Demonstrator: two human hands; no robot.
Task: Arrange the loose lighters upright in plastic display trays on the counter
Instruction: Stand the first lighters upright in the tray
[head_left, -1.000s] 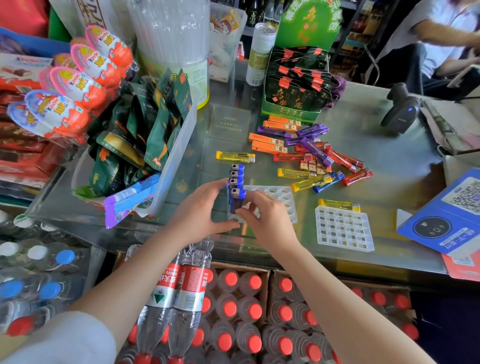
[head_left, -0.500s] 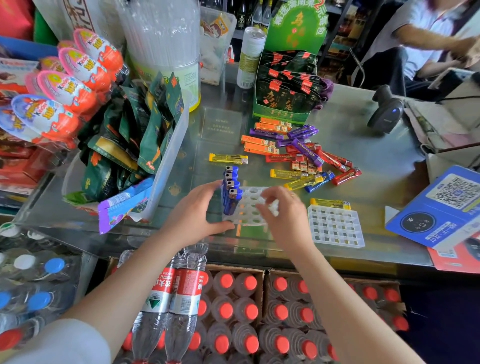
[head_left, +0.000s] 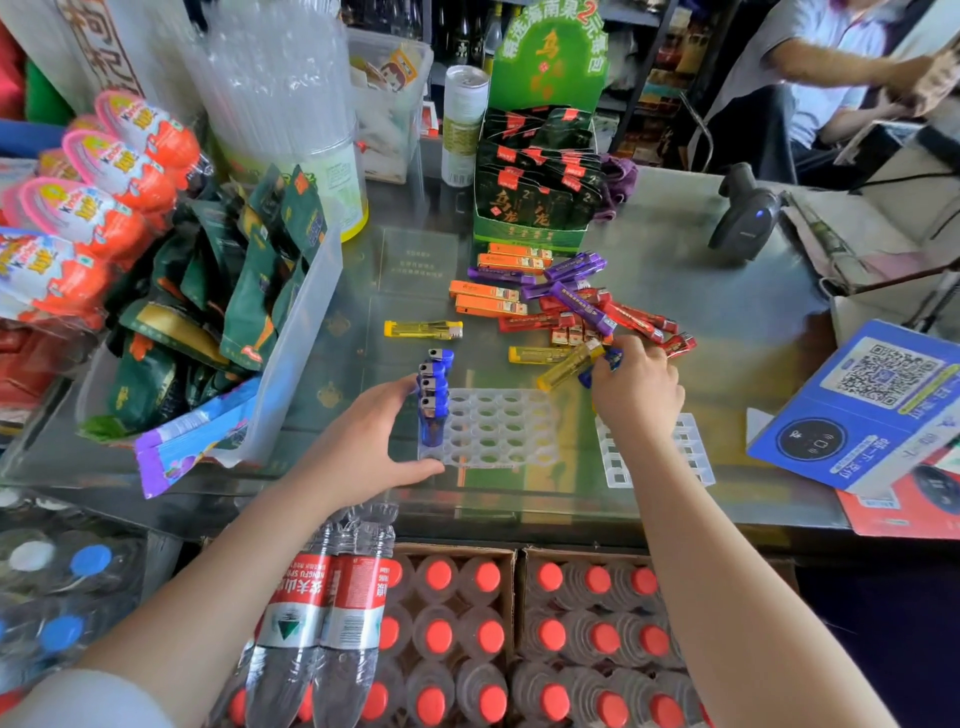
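Observation:
A clear plastic tray (head_left: 498, 431) with round holes lies on the glass counter. Several blue lighters (head_left: 434, 400) stand upright in its left column. My left hand (head_left: 363, 441) rests against the tray's left side, thumb along its near edge, fingers touching the blue row. My right hand (head_left: 636, 389) is at the near edge of the loose lighter pile (head_left: 571, 306), fingers closed on a blue lighter (head_left: 605, 364) lying beside a yellow lighter (head_left: 569, 366). A second tray (head_left: 685, 452) with square holes lies under my right wrist.
A bin of snack packets (head_left: 249, 291) stands left of the tray. A green display box (head_left: 535, 202) sits behind the pile, a barcode scanner (head_left: 743, 213) far right, a blue QR sign (head_left: 872, 405) at right. Bottled water crates (head_left: 467, 639) sit below the counter. A person sits at back right.
My right hand left the tray and reached right and forward to the loose pile, closing on a blue lighter. My left hand stayed at the tray's left side.

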